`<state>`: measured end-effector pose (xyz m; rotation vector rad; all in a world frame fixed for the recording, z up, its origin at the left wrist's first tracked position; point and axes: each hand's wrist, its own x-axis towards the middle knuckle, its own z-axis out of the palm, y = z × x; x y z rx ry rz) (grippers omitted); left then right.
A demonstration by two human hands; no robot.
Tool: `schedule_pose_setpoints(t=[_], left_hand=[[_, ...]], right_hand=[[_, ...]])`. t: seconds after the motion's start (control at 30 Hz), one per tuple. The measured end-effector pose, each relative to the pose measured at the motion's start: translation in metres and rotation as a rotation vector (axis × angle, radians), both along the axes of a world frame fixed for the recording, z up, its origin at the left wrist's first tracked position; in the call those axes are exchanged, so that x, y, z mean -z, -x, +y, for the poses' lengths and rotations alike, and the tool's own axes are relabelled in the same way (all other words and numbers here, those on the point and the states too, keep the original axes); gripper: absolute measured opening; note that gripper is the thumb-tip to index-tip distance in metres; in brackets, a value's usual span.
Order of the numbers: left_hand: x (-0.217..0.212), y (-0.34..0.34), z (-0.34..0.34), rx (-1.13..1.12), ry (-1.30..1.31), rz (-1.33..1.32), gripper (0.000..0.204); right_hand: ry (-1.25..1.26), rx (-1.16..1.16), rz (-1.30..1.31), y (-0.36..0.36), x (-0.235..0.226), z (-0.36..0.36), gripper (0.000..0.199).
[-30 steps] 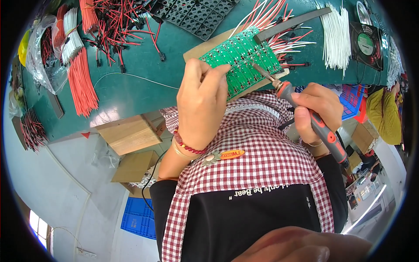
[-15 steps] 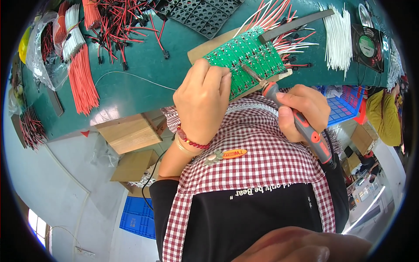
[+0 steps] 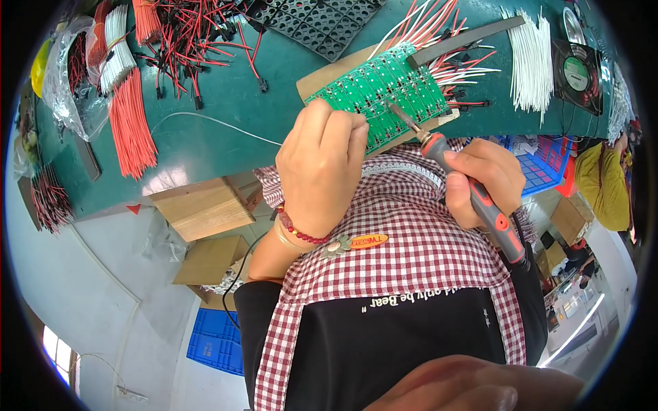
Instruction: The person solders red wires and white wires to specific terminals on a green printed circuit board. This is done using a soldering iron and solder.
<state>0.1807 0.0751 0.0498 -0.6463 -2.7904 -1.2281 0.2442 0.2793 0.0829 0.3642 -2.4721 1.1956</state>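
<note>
Green circuit board (image 3: 401, 85): lying on the table (image 3: 226, 161) near its front edge, over a brown cardboard sheet (image 3: 317, 83); its long axis slants from lower left to upper right.
Soldering iron (image 3: 488, 207): grey and orange handle, long axis running from upper left to lower right, roughly across the board's; the metal tip points up-left over the board's middle, and whether it touches cannot be told.
Right hand (image 3: 485, 179): grasping the iron's handle, thumb and fingers wrapped about it.
Left hand (image 3: 321, 164): fingers curled together at the board's lower left; their inner side is hidden, so I cannot tell what they pinch.
Thin pale wire (image 3: 218, 125): curving over the table from the left up to the left hand.
In the way: the left hand hides the board's lower left part, and a dark bar (image 3: 473, 39) lies slantwise over its upper right corner.
Behind the board: red and white wires (image 3: 433, 19) fan out past its upper edge, under the bar.
Right side of the table: a white wire bundle (image 3: 531, 65), then a black fan (image 3: 579, 79).
Far edge: a black perforated tray (image 3: 319, 26).
Left side: tangled red-and-black leads (image 3: 195, 34), a red wire bundle (image 3: 130, 130) and a clear plastic bag (image 3: 63, 85).
</note>
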Motion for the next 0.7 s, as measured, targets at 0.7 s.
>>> schedule_pose_setpoints(t=[0.7], left_hand=[[0.0072, -0.0005, 0.0102, -0.016, 0.057, 0.024, 0.018]], right_hand=[[-0.035, -0.077, -0.024, 0.0044, -0.0037, 0.0032, 0.021]])
